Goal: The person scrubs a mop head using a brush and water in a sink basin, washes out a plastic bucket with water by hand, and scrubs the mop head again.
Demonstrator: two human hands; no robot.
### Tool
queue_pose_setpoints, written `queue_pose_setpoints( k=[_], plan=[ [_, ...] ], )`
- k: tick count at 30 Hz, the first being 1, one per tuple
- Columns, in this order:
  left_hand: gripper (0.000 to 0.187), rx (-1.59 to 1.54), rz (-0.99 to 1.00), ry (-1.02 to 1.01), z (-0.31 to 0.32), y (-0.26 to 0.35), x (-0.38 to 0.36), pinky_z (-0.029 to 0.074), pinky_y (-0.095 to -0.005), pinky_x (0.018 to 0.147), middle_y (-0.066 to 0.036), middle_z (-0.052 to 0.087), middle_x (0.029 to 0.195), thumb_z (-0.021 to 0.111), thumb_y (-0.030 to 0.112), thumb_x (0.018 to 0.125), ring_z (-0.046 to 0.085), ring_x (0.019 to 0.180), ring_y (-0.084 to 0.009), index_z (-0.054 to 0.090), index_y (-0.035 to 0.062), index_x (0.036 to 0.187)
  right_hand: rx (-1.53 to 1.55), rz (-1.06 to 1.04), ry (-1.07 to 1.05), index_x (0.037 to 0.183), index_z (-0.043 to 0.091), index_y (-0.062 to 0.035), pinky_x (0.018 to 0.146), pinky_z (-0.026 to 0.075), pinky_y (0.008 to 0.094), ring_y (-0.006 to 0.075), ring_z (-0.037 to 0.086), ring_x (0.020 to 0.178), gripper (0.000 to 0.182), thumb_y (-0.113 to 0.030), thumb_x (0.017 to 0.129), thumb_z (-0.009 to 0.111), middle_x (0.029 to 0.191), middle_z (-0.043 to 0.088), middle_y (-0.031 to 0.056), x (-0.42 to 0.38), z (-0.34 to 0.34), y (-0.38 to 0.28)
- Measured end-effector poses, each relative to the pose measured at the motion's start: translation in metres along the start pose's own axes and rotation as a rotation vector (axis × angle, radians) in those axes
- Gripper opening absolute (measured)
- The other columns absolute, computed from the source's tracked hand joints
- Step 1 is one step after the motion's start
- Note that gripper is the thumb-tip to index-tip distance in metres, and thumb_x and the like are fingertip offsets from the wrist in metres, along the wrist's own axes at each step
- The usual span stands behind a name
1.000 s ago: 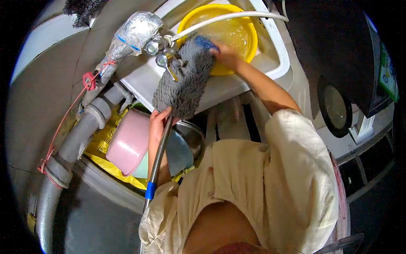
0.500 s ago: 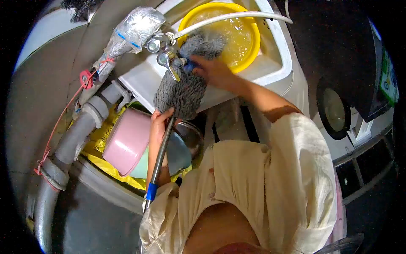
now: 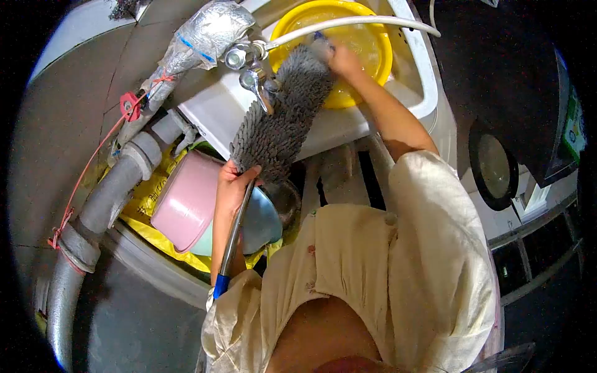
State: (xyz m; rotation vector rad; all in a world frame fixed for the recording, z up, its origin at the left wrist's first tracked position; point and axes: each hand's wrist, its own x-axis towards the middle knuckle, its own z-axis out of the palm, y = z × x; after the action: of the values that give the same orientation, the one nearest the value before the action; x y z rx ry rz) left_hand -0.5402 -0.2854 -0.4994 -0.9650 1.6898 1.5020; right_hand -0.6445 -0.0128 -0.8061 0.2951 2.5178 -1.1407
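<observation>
A long grey chenille duster (image 3: 289, 105) on a metal pole (image 3: 238, 230) with a blue collar stretches over the sink's near edge to the basin. My left hand (image 3: 233, 186) is closed round it where the pole meets the fluffy head. At the far end, my right hand (image 3: 342, 62) is closed on a small blue thing, blurred by motion, against the duster's tip. Its kind cannot be made out. Beneath that hand sits a yellow basin (image 3: 387, 59) with water in it. A metal tap (image 3: 256, 84) touches or nearly touches the duster's left side.
The basin stands in a white sink (image 3: 429, 93). A white hose (image 3: 348, 22) runs from the foil-wrapped pipe (image 3: 208, 34) area across the basin. Below the sink are a pink tub (image 3: 186, 202), a blue bowl (image 3: 264, 217) and yellow plastic. A grey drainpipe (image 3: 112, 193) runs along the left.
My right hand has moved up and right from the duster's middle to its far tip. The head, bent before, now lies straighter. My left hand keeps its hold.
</observation>
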Motion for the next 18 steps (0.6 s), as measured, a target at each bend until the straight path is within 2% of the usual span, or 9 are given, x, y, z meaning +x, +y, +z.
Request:
queue_pose_setpoints(
  k=[1,3,5,6,8,13,15,16,18],
  plan=[
    [0.029,0.003,0.001,0.002,-0.001,0.002,0.001,0.055,-0.026,0.06,-0.004,0.066,0.094,0.062,-0.007,0.079,0.062,0.075,-0.0109,0.063,0.0049,0.106,0.159,-0.177,-0.072,0.125,0.053,-0.0113,0.086,0.047,0.0498,0.0423,0.06,0.099,0.049,-0.046,0.092,0.045,0.109,0.062,0.022,-0.007,0.012,-0.009],
    [0.028,0.121,0.029,-0.045,-0.003,0.005,0.003,0.054,-0.0248,0.06,-0.004,0.067,0.095,0.062,-0.007,0.08,0.062,0.075,-0.0101,0.062,0.0028,0.106,0.245,-0.264,-0.185,0.131,0.048,-0.0153,0.087,0.047,0.0491,0.0433,0.059,0.1,0.049,-0.044,0.092,0.047,0.112,0.061,0.0229,-0.049,-0.014,-0.07],
    [0.028,0.167,0.046,-0.053,-0.001,0.01,0.002,0.053,-0.0243,0.06,-0.004,0.066,0.095,0.062,-0.008,0.08,0.061,0.075,-0.0097,0.062,0.0021,0.106,0.214,-0.291,-0.518,0.131,0.049,-0.0209,0.084,0.048,0.0498,0.0418,0.06,0.098,0.047,-0.042,0.09,0.052,0.109,0.062,0.0216,-0.095,-0.058,-0.133],
    [0.027,0.214,0.065,-0.064,0.0,0.012,0.001,0.052,-0.0237,0.06,-0.004,0.066,0.095,0.062,-0.008,0.08,0.06,0.076,-0.0092,0.062,0.0014,0.106,0.216,-0.287,-0.517,0.131,0.049,-0.0209,0.084,0.048,0.0498,0.0418,0.06,0.098,0.047,-0.042,0.09,0.052,0.109,0.062,0.0216,-0.1,-0.061,-0.136],
    [0.028,0.238,0.08,-0.066,0.002,0.013,0.002,0.051,-0.0237,0.06,-0.004,0.066,0.095,0.062,-0.009,0.08,0.06,0.075,-0.0093,0.062,0.0011,0.106,0.082,-0.373,-0.406,0.127,0.052,-0.0222,0.074,0.051,0.0492,0.0394,0.064,0.082,0.041,-0.041,0.091,0.053,0.096,0.065,0.0204,-0.103,-0.066,-0.136],
    [0.028,0.387,0.125,-0.076,0.011,0.032,0.001,0.05,-0.0267,0.062,-0.002,0.067,0.095,0.062,-0.01,0.079,0.06,0.075,-0.0107,0.061,-0.0014,0.106,-0.264,-0.085,-0.259,0.124,0.053,-0.0187,0.077,0.049,0.0513,0.0407,0.062,0.09,0.04,-0.041,0.092,0.05,0.099,0.064,0.0232,0.013,-0.048,-0.039],
    [0.032,0.584,0.456,-0.183,0.016,0.043,-0.001,0.049,-0.0307,0.065,-0.009,0.068,0.093,0.064,-0.008,0.077,0.062,0.072,-0.0179,0.059,-0.0037,0.108,-0.339,-0.084,-0.189,0.124,0.053,-0.0157,0.079,0.049,0.051,0.0411,0.062,0.092,0.041,-0.04,0.091,0.05,0.1,0.064,0.0236,0.027,-0.046,-0.017],
    [0.032,0.581,0.459,-0.185,0.014,0.052,-0.003,0.049,-0.0307,0.065,-0.009,0.068,0.093,0.064,-0.008,0.077,0.062,0.072,-0.0179,0.059,-0.0037,0.108,-0.341,-0.05,-0.182,0.119,0.056,-0.0109,0.082,0.048,0.051,0.0407,0.062,0.092,0.041,-0.041,0.091,0.051,0.101,0.064,0.0235,0.033,-0.045,-0.006],
    [0.035,1.03,0.433,-0.27,0.008,0.077,-0.007,0.048,-0.0327,0.07,-0.019,0.066,0.094,0.066,-0.006,0.074,0.063,0.078,-0.0314,0.057,-0.0061,0.107,-0.294,-0.017,-0.163,0.116,0.059,-0.0061,0.086,0.047,0.0489,0.0406,0.061,0.095,0.044,-0.041,0.09,0.053,0.102,0.064,0.0239,0.035,-0.053,0.001]
  ],
)
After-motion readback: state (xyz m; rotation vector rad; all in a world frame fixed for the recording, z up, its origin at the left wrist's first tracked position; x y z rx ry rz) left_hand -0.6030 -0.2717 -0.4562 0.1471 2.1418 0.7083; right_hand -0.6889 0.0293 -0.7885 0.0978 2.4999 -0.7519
